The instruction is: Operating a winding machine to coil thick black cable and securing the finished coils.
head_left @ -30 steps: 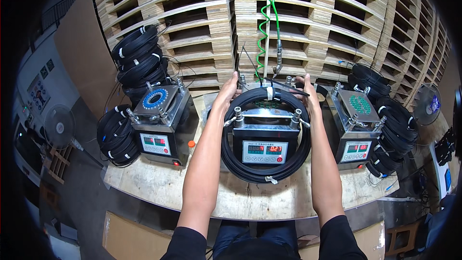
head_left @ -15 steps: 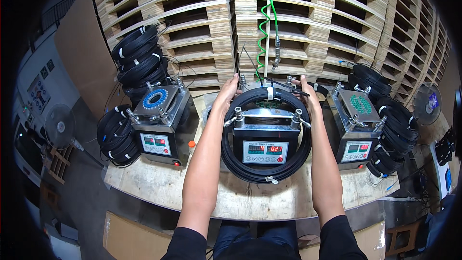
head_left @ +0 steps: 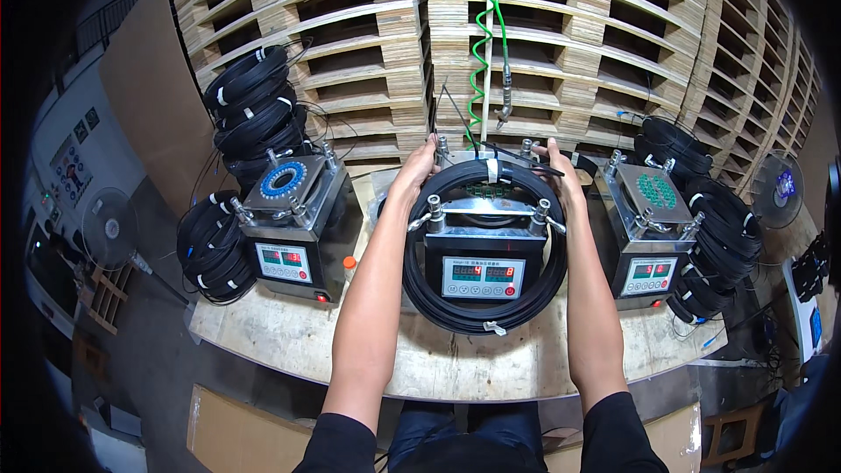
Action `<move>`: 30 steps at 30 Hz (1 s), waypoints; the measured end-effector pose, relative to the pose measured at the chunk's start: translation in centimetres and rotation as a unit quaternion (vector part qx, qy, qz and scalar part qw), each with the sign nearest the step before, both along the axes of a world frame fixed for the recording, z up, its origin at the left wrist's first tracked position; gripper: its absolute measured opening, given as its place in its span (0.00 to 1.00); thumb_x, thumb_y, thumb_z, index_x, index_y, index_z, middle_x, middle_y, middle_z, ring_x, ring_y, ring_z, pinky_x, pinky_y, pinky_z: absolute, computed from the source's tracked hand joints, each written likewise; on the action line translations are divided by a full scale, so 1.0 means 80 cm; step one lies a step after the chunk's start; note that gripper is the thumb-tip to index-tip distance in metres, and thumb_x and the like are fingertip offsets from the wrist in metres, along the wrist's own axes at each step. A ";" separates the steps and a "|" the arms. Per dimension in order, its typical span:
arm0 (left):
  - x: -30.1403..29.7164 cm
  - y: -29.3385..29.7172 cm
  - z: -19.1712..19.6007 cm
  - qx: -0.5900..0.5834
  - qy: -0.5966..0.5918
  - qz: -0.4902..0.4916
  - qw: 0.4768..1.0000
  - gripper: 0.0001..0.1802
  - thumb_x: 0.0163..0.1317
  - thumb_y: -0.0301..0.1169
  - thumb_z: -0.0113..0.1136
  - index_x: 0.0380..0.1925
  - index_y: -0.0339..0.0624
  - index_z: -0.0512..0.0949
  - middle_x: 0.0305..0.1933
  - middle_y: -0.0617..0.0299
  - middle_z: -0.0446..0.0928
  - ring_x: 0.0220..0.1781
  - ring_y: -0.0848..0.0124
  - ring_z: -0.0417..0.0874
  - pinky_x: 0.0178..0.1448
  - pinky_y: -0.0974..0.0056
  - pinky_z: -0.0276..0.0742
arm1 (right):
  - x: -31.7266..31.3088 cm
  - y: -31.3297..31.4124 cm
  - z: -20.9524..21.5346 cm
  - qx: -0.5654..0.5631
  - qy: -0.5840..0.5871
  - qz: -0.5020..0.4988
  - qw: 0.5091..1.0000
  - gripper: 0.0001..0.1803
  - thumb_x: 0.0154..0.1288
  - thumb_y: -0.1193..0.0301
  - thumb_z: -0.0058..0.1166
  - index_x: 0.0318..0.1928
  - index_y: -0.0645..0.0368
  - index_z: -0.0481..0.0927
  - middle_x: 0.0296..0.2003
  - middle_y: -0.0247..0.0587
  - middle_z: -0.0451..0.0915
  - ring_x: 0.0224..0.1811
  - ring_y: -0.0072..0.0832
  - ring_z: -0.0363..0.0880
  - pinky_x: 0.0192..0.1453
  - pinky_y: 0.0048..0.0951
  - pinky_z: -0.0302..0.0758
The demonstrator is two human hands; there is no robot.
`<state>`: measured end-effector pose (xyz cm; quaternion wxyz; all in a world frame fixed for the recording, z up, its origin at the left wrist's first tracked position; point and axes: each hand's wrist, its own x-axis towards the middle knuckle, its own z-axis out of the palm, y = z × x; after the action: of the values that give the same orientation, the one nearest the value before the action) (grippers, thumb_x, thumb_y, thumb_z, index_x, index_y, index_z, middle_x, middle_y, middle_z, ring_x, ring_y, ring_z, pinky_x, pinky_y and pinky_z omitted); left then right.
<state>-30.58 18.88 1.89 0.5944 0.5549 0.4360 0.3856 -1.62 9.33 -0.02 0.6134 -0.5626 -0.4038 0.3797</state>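
Note:
A large coil of black cable (head_left: 412, 276), tied with white strips, loops around the middle metal machine (head_left: 473, 245). The machine has a lit front panel, silver posts and side levers. My left hand (head_left: 417, 166) grips the coil's upper left, close to a rear post; some fingers are hidden behind it. At the upper right my right hand (head_left: 561, 173) takes hold of the same coil, its thumb side near the other rear post. Loose cable ends stick out at the coil's top. Green connectors show dimly on the machine's top inside the ring.
A similar machine (head_left: 285, 223) with a blue ring of holders stands left, another (head_left: 648, 228) with green holders right. Cable coils (head_left: 250, 123) are stacked beyond it at left, more (head_left: 723, 228) at right. Wooden pallets (head_left: 350, 9) rise behind; a green coiled hose (head_left: 480, 44) hangs there.
The red digits on the machines' displays differ. My hands and the cable coil stay in practically the same place.

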 end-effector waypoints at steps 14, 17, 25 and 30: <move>0.001 -0.005 0.002 0.005 -0.012 0.019 1.000 0.33 0.71 0.64 0.47 0.57 0.47 0.78 0.32 0.56 0.79 0.24 0.74 0.69 0.28 0.67 0.66 | 0.005 -0.001 -0.005 0.030 0.018 -0.004 0.999 0.37 0.75 0.39 0.42 0.58 0.61 0.80 0.27 0.36 0.80 0.26 0.22 0.78 0.31 0.22 0.74; -0.003 0.008 -0.007 0.007 -0.005 0.008 1.000 0.32 0.71 0.64 0.48 0.52 0.48 0.80 0.28 0.61 0.76 0.23 0.75 0.68 0.28 0.67 0.65 | 0.000 0.002 -0.009 0.048 -0.003 0.000 0.999 0.31 0.74 0.44 0.49 0.55 0.61 0.81 0.25 0.33 0.78 0.26 0.21 0.77 0.30 0.21 0.73; -0.004 0.010 -0.010 0.017 -0.009 0.001 1.000 0.32 0.71 0.62 0.50 0.52 0.44 0.78 0.26 0.64 0.74 0.24 0.76 0.69 0.29 0.66 0.66 | -0.001 -0.005 -0.004 0.041 0.010 0.017 0.999 0.28 0.76 0.49 0.50 0.54 0.64 0.80 0.33 0.37 0.81 0.27 0.22 0.81 0.29 0.21 0.72; 0.000 0.000 -0.005 0.018 -0.017 0.038 0.999 0.31 0.72 0.60 0.51 0.55 0.44 0.78 0.29 0.63 0.75 0.26 0.76 0.71 0.29 0.67 0.66 | -0.009 -0.008 0.002 0.042 0.012 0.014 0.999 0.27 0.76 0.50 0.51 0.55 0.63 0.81 0.34 0.36 0.81 0.27 0.22 0.80 0.30 0.20 0.73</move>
<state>-30.59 18.89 1.53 0.5765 0.5424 0.4392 0.4249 -2.35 8.67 0.12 0.6361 -0.5259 -0.4198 0.3775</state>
